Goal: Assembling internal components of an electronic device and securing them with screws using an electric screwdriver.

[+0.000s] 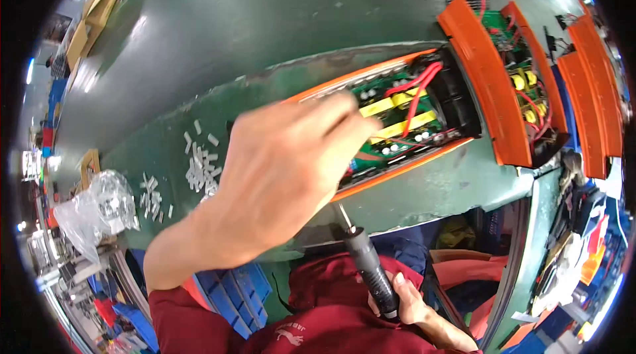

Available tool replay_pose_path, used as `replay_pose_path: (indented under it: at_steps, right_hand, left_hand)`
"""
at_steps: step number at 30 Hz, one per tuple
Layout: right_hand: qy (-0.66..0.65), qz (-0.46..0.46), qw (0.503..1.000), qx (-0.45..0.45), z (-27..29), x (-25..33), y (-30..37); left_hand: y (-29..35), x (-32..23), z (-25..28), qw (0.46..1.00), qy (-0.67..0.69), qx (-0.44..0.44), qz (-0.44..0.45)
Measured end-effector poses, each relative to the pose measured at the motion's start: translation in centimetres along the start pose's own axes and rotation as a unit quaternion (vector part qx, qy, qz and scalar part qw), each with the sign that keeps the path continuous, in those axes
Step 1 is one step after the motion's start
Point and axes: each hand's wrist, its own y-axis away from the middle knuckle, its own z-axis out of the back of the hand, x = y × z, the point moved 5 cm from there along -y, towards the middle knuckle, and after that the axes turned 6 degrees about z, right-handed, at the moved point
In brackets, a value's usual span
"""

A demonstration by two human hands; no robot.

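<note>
My left hand point(285, 168) reaches over an open orange-sided electronics housing point(405, 165). Its fingers are bent together above the near-left part of the circuit board point(381, 91); whatever sits between the fingertips, if anything, is hidden. Red wires point(419, 92) and yellow-wrapped parts point(403, 130) show on the board beside the fingers. Down by my body, my right hand point(409, 301) is wrapped round a black electric screwdriver point(372, 266). The bit points up toward the housing's near edge, apart from the board.
Small grey-white pieces point(199, 168) lie scattered on the green bench point(218, 29), left of my hand. A clear plastic bag point(99, 211) sits farther left. More orange housings point(487, 89) stand at the right. A blue bin point(232, 294) is below the bench edge.
</note>
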Motion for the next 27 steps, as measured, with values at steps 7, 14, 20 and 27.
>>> replay_pose_path:
  at_steps: [7,14,20,27]
  right_hand:
    - [0.141,0.137,0.971,-0.136,3.5,-2.4,3.2]
    - [-0.111,0.174,0.91,-0.36,7.0,-1.7,5.7]
    - [0.159,0.089,0.9,-0.395,9.4,8.6,7.5]
    - [0.432,0.209,0.766,-0.428,11.1,16.7,5.6]
  left_hand:
    - [-13.0,-2.5,-8.4,0.943,0.095,0.096,-0.303]
    - [-15.4,-2.6,-12.0,0.914,-0.077,0.174,-0.358]
    - [-17.4,8.1,-6.0,0.981,-0.123,0.145,-0.037]
    - [-9.1,16.2,-0.7,0.974,-0.114,0.015,0.195]
